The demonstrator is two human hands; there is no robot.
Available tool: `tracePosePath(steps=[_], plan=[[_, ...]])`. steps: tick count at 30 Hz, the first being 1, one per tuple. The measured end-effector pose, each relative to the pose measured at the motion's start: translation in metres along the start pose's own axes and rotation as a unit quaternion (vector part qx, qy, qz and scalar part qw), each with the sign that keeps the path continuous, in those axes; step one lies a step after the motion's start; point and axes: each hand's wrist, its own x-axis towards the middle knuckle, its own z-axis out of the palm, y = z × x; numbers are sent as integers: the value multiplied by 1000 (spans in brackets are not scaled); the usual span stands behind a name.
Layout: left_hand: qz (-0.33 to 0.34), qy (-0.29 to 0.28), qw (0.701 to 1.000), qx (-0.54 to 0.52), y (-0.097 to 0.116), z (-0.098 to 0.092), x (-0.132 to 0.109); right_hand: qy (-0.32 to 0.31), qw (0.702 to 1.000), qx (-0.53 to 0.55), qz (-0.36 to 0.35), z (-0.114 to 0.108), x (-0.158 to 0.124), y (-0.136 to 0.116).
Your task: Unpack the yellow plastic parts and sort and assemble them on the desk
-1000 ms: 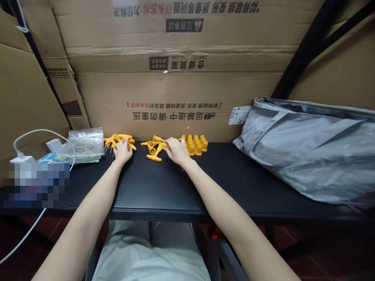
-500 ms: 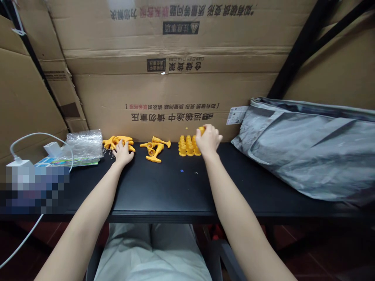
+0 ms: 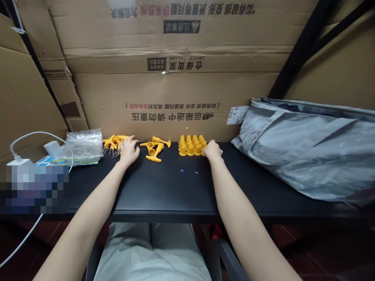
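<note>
My left hand (image 3: 129,151) hovers at the right side of a pile of yellow-orange handle pieces (image 3: 109,142) with metal spiral ends. Its fingers are spread and nothing shows in them. To its right lie several loose T-shaped yellow handles (image 3: 159,149), some with their hollow ends turned up. My right hand (image 3: 213,150) is closed around a yellow cup-shaped piece (image 3: 203,150) low on the table, mostly hidden by the fingers. That piece is at the right end of the front row in a tight block of upright yellow cups (image 3: 190,148).
A clear plastic bag (image 3: 84,143) lies on flat packs at the left, near a white charger (image 3: 20,171) and its cable. A large grey bag (image 3: 304,152) fills the right side. Cardboard (image 3: 172,89) stands behind the black table (image 3: 164,191).
My right hand has come down from above the cups to the block's right front end with the yellow cup. My left hand has shifted right across the handle pile.
</note>
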Motion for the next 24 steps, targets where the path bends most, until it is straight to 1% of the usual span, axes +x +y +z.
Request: tracePosePath(steps=[3,5,7,9,11,14,17,19,21,23,24], plan=[[37,-10,999,-17,5,0,0,-4,1000,4,-11,1,-3,0],[61,-20,998,-29,8,1,-1,-7,1000,4,-12,-2,-5,-1],[81,-33,995,-38,10,2,-1,4,1000,0,-13,-7,-9,-5],[98,-52,993,-44,12,3,-1,40,999,2,-24,-13,-14,-9],[108,-76,990,-45,13,4,-1,97,994,18,-54,-18,-19,-14],[119,-101,987,-47,13,6,-1,165,977,53,-123,-21,-26,-23],[134,-114,983,-49,14,8,-1,198,954,83,-210,-17,-32,-34],[145,-121,981,-49,14,10,-2,212,928,105,-289,-11,-36,-41],[153,-127,979,-48,14,11,-2,207,893,123,-379,-2,-41,-50],[161,-134,976,-52,15,12,-2,174,860,127,-462,8,-49,-58],[164,-138,975,-57,15,11,-2,146,847,121,-497,13,-54,-62]])
